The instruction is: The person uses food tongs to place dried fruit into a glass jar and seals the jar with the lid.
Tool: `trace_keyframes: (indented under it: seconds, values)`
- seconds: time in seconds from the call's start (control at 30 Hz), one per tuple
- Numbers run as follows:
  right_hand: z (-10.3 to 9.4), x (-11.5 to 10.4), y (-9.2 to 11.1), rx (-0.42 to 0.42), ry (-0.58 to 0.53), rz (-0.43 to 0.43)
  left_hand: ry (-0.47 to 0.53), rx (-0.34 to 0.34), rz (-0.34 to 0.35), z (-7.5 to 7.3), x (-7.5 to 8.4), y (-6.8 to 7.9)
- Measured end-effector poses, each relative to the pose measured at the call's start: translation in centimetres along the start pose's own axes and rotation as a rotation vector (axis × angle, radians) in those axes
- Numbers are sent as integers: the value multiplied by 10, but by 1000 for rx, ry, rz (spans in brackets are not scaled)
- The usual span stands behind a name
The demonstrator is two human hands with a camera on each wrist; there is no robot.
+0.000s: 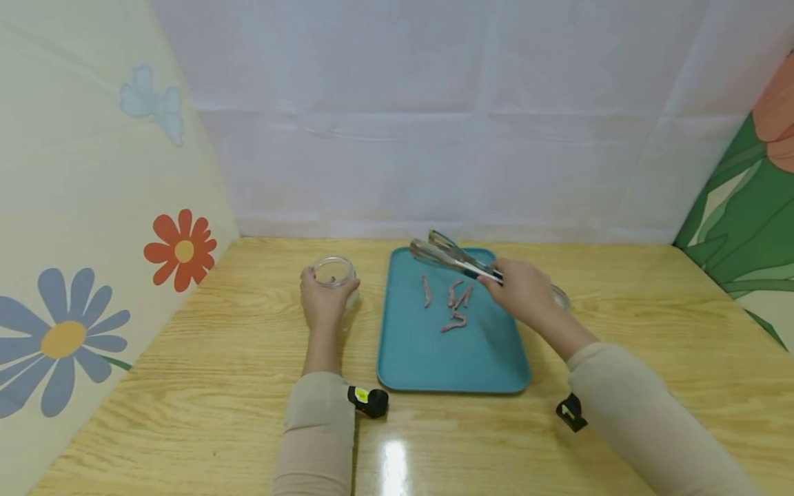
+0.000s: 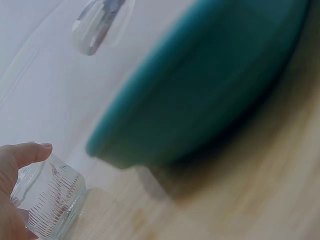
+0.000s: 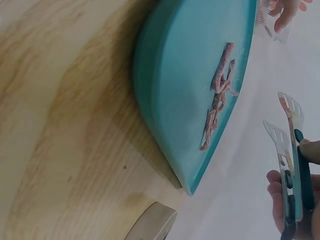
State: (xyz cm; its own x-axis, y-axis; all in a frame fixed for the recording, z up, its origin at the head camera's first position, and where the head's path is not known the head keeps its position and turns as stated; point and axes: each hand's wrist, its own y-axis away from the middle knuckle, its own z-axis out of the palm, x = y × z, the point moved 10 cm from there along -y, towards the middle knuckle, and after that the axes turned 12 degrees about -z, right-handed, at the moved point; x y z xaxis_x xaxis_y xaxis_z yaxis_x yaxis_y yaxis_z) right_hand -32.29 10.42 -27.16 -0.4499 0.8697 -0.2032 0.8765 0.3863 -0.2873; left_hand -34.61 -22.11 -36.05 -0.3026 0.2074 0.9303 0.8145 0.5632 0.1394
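Note:
On the left, my left hand [image 1: 324,296] grips a clear ribbed glass jar [image 2: 57,200] that stands on the table, thumb and fingers around its side. Something small and dark shows inside the jar. My right hand [image 1: 524,289] holds metal tongs with dark handles [image 3: 298,165] above the far part of a blue-green tray [image 1: 422,365]. The two tong ends stand apart, and I see nothing between them. Several thin, pinkish, worm-like strips [image 1: 457,322] lie on the tray, some crossing each other.
A round, shallow lid-like thing [image 3: 152,222] lies on the wooden table [image 1: 217,413] right of the tray, partly hidden by my right hand in the head view. A white cloth backdrop [image 1: 434,138] rises behind the table; flower-patterned panels [image 1: 62,207] flank it.

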Motion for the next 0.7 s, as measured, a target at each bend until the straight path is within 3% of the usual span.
trace_keyframes:
  seconds: [0.7]
  values:
    - [31,2,10,-196,55,21,3,-5,13,0,1,2]
